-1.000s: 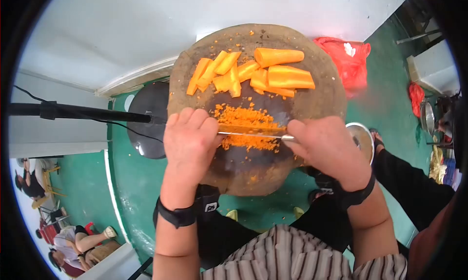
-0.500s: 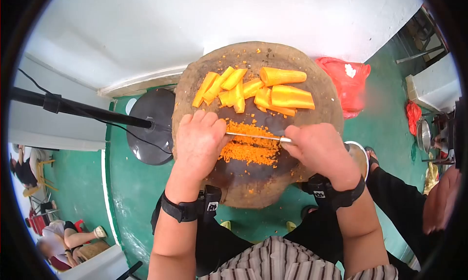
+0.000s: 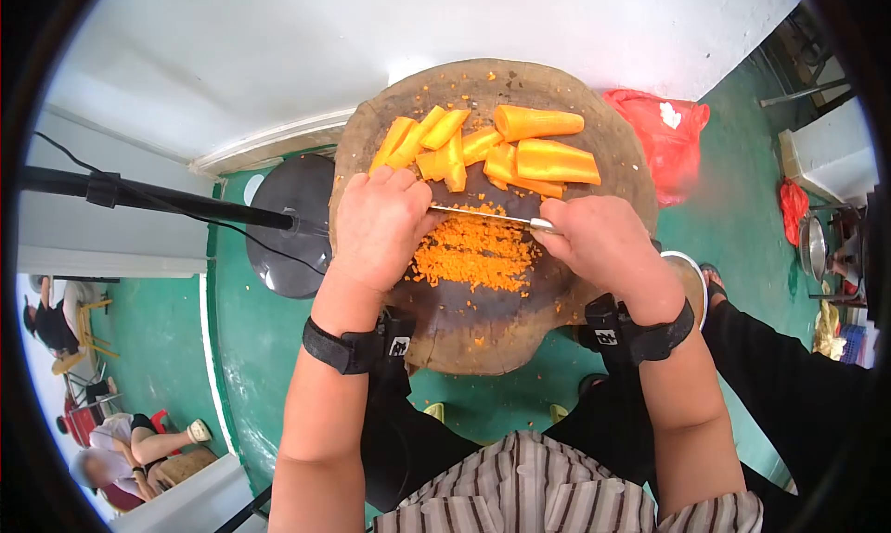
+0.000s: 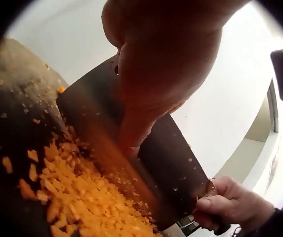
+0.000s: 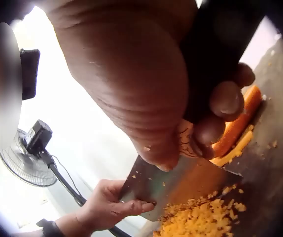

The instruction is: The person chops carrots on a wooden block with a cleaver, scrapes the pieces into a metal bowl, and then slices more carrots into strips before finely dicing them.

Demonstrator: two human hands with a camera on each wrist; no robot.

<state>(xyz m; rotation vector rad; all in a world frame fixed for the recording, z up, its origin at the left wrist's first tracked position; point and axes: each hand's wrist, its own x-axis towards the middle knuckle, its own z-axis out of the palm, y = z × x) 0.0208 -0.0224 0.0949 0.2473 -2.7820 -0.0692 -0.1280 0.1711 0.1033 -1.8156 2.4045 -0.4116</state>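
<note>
The right hand (image 3: 601, 247) is clamped on the handle of the cleaver (image 4: 167, 148). The left hand (image 3: 376, 231) pinches the blade's opposite end. The cleaver spans the space between both hands, near mid-frame in the head view. Minced carrot (image 3: 475, 257) lies mostly below the blade in that frame; carrot pieces (image 3: 557, 161) lie above it, on the block (image 3: 614, 148).

The left hand (image 3: 380, 225) and right hand (image 3: 603, 245) now hold the cleaver (image 4: 168, 158) nearer the chopping block (image 3: 464, 338)'s far edge, beyond most minced carrot (image 3: 471, 262).
</note>
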